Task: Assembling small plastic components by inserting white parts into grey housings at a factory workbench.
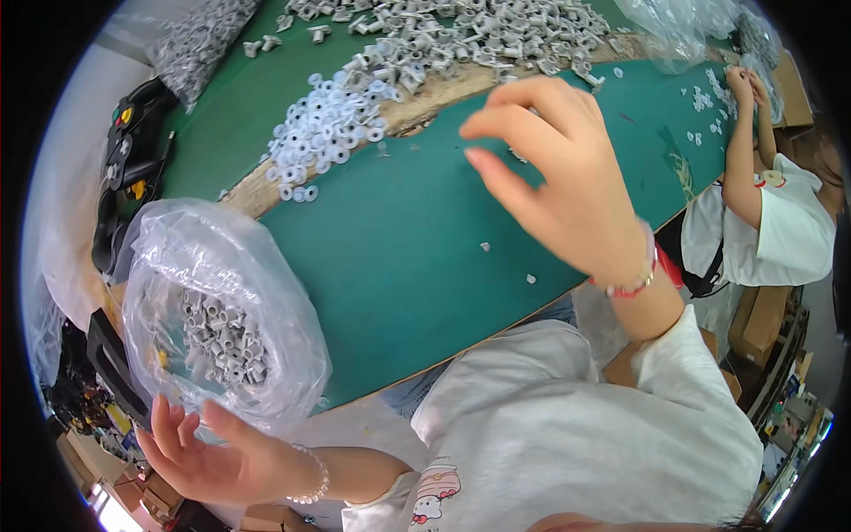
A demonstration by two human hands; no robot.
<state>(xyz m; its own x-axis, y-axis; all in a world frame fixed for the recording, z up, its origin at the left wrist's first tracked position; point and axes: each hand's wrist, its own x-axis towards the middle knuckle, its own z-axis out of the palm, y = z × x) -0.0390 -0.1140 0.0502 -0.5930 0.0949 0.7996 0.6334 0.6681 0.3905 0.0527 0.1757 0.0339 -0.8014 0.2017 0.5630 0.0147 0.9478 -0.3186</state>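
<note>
My right hand (560, 168) hovers over the green tabletop (399, 266), its fingers bent and its thumb apart from the index finger. I see nothing between them. At the lower left, my left hand (208, 457) is open, palm up with fingers spread, beside the near rim of a clear plastic bag (288, 319). Small grey tube-shaped plastic fittings (226, 341) lie inside that bag. A heap of similar grey fittings (479, 35) covers the far side of the table. Left of it is a pile of translucent white plastic rings (324, 133).
A rough wooden strip (443, 97) crosses the table between the far heap and the near surface. Black devices with coloured buttons (133, 146) lie at the left edge. At the right, another person's hands (745, 84) are near scattered white pieces (703, 97). Cardboard boxes (761, 324) stand beyond.
</note>
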